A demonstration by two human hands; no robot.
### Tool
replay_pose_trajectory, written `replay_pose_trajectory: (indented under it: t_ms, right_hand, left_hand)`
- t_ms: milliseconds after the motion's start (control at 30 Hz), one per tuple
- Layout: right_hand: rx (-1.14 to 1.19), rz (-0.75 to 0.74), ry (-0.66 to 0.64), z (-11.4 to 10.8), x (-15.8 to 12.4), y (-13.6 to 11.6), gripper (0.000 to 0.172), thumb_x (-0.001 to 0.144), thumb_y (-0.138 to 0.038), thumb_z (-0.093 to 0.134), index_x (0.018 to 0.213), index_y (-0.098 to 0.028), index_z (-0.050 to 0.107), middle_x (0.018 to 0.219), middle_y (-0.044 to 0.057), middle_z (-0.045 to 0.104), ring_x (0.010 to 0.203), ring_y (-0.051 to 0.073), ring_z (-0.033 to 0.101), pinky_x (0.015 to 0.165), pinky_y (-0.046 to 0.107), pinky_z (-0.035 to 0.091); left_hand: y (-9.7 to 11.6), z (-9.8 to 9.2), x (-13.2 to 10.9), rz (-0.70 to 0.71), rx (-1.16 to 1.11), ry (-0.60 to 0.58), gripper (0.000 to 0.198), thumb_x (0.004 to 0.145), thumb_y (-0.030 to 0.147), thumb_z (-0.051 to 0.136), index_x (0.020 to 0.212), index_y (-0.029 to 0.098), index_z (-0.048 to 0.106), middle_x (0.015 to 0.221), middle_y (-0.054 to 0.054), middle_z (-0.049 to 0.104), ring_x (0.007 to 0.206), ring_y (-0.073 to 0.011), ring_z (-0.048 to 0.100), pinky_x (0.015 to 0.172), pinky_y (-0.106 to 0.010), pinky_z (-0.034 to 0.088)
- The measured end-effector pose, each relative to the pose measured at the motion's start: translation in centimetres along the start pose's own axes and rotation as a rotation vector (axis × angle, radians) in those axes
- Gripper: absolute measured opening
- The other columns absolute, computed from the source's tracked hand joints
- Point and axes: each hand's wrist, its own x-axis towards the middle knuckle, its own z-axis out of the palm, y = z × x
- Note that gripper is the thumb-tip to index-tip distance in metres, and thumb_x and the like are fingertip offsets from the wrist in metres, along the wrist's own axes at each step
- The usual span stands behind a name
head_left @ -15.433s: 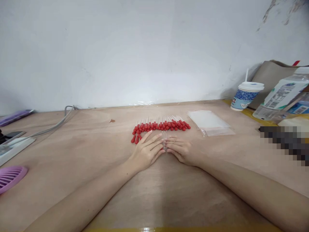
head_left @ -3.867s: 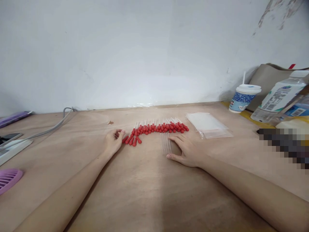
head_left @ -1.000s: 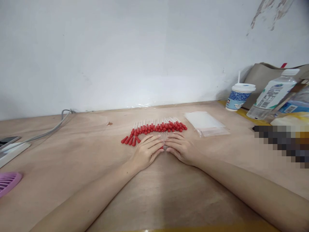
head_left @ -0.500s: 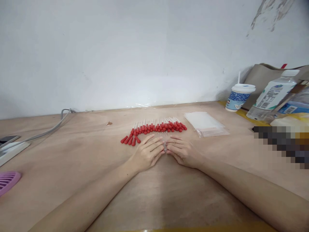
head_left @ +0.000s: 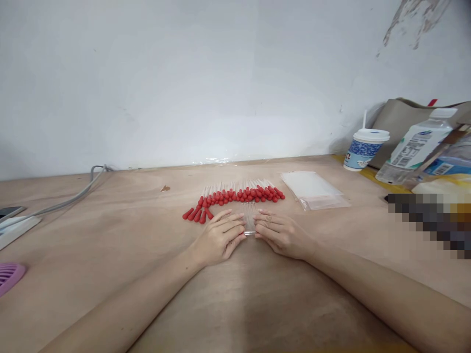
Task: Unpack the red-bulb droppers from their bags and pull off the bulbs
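My left hand and my right hand rest on the table facing each other, fingers curved together. Between them lies a row of thin clear tubes, narrow tips pointing away from me. A glossy clear strip runs crosswise at their near end; whether it is plastic film or glass I cannot tell. Fingers and thumbs close on the row's two sides and hide its outer parts. Just beyond is a long row of droppers with red bulbs toward me and clear stems toward the wall. Several loose red bulbs lie left of it, near my left fingertips.
Clear plastic bags lie flat at right. Farther right stand a paper cup with a straw, a tilted plastic bottle and a beige bag. At left are a grey cable, a phone and a purple slatted object.
My hands have moved slightly apart and a little toward me. More of the clear tubes and the glossy crosswise strip now shows between them.
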Motion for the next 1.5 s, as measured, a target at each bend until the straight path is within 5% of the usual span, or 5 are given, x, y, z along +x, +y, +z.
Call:
replay_pose_trajectory:
  t_ms: [467,633,767,900,1500]
  right_hand:
    - [-0.040,0.106,0.111,-1.1,-1.4,1.6,0.017,0.085,-0.015,0.048,0.094,-0.016,0.062,0.097,0.008,0.067,0.103,0.019,0.057,0.092,0.039,0.047]
    - [-0.154,0.556,0.072,-0.8,-1.9,3.2,0.023,0.085,-0.027,0.047,0.092,-0.019,0.067,0.071,0.005,0.064,0.070,0.017,0.058,0.065,0.031,0.047]
    - [-0.073,0.624,0.018,0.0,-1.2,2.8,0.027,0.086,-0.026,0.042,0.097,-0.016,0.065,0.069,0.006,0.059,0.069,0.017,0.055,0.064,0.029,0.044]
    - [-0.021,0.663,0.003,0.6,-0.6,2.3,0.020,0.083,-0.020,0.042,0.089,-0.014,0.060,0.074,0.007,0.060,0.070,0.018,0.055,0.064,0.029,0.043]
    - [0.016,0.729,-0.063,1.8,0.1,1.2,0.022,0.081,-0.033,0.049,0.090,-0.016,0.061,0.070,0.004,0.060,0.065,0.016,0.054,0.060,0.027,0.041]
  left_hand:
    - [-1.2,-0.8,-1.6,-0.059,0.057,0.124,0.017,0.083,0.013,0.051,0.096,0.018,0.061,0.103,-0.006,0.066,0.105,-0.0180,0.057,0.095,-0.037,0.042]
    - [-4.3,-3.0,-1.5,-0.435,0.148,0.236,0.021,0.084,0.028,0.050,0.096,0.022,0.066,0.090,-0.005,0.064,0.086,-0.0179,0.058,0.075,-0.032,0.046]
    - [-8.7,-5.3,-2.3,-0.947,0.086,0.167,0.034,0.080,0.045,0.048,0.088,0.019,0.069,0.066,-0.003,0.058,0.068,-0.0180,0.054,0.061,-0.029,0.042]
    - [-11.7,-6.1,-4.3,-1.187,-0.204,0.101,0.046,0.063,0.055,0.060,0.085,0.015,0.066,0.068,-0.002,0.061,0.064,-0.0165,0.055,0.056,-0.026,0.039]
    - [-10.4,-4.8,-4.3,-1.185,0.070,-0.093,0.038,0.074,0.053,0.045,0.074,0.019,0.063,0.072,-0.003,0.065,0.066,-0.0184,0.057,0.057,-0.027,0.038]
